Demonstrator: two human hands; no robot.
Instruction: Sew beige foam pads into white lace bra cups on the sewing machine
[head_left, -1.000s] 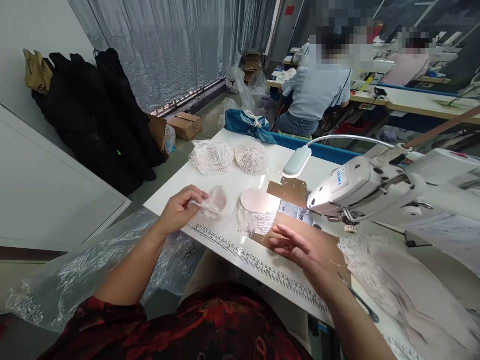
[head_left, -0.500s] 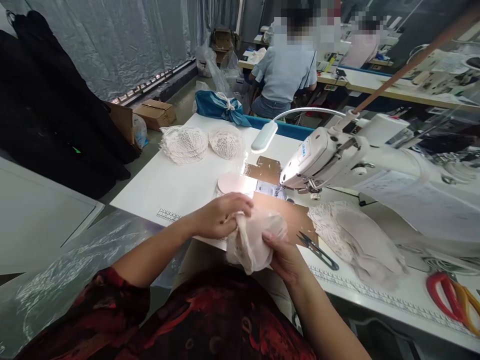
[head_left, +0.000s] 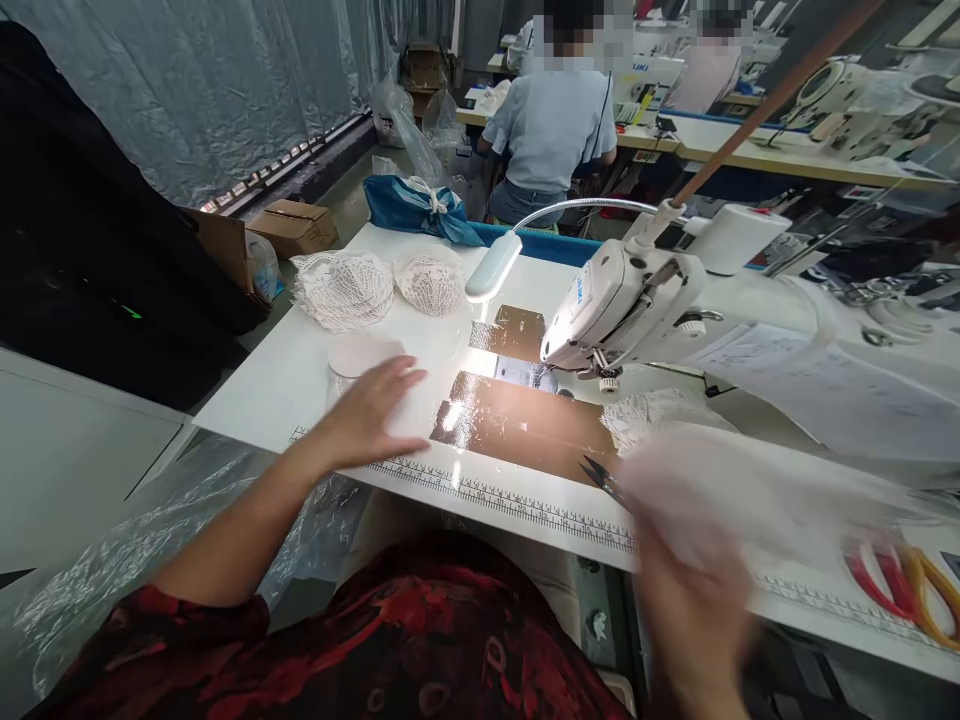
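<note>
My left hand [head_left: 371, 415] is open over the left of the table, thumb and fingers spread, beside a pale rounded fabric piece [head_left: 364, 352] with lace below it. Blurred by motion, my right hand [head_left: 694, 590] is at the right front with a pale sheer fabric piece [head_left: 690, 480] in its fingers. Thread snips [head_left: 600, 475] lie at the brown sheet's edge, their handles hidden by that hand and fabric. A lace piece [head_left: 652, 415] shows behind the blurred fabric.
A white sewing machine [head_left: 637, 300] with a lit lamp [head_left: 495, 267] stands over a brown sheet [head_left: 532, 420]. Lace cups [head_left: 345, 287] lie at the back left. Red- and orange-handled scissors [head_left: 889, 585] rest at right. A person [head_left: 555, 125] sits beyond the table.
My hands have parted. The right one has swung right with the pale fabric, while the left has moved left and opened. The rounded piece has shifted left, away from the machine.
</note>
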